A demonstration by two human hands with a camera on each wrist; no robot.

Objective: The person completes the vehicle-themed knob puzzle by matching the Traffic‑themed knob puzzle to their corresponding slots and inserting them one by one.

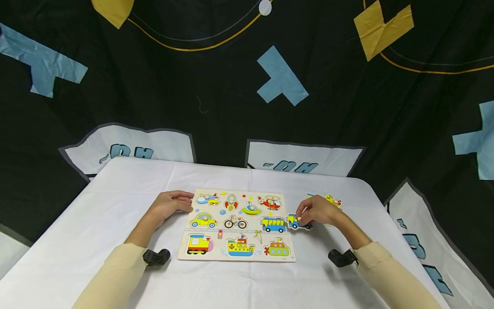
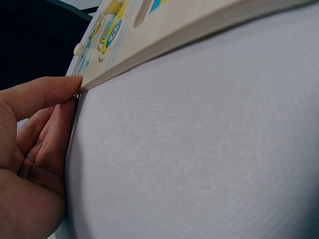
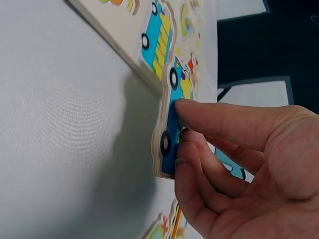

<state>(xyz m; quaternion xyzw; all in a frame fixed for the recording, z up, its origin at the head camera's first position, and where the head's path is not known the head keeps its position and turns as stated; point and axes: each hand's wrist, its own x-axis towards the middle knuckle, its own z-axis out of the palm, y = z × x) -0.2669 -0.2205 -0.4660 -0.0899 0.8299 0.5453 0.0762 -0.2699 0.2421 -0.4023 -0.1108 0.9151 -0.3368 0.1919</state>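
Observation:
A wooden puzzle board (image 1: 239, 234) with vehicle pictures lies flat on the white table. My left hand (image 1: 170, 207) rests at its left side; in the left wrist view the thumb (image 2: 55, 92) touches the board's edge. Off the right edge, my right hand (image 1: 318, 211) pinches a blue-and-yellow bus puzzle piece (image 1: 293, 221) by its knob. In the right wrist view the bus piece (image 3: 172, 122) is tilted above the cloth, beside the board's bus picture (image 3: 158, 40). My fingers hide part of the piece.
Behind my right hand lie more puzzle pieces (image 1: 334, 201), partly covered by it. Knobbed pieces such as the car (image 1: 203, 220) and helicopter (image 1: 270, 202) sit on the board. A black curtain (image 1: 224, 107) hangs behind the white-clothed table (image 1: 216, 283).

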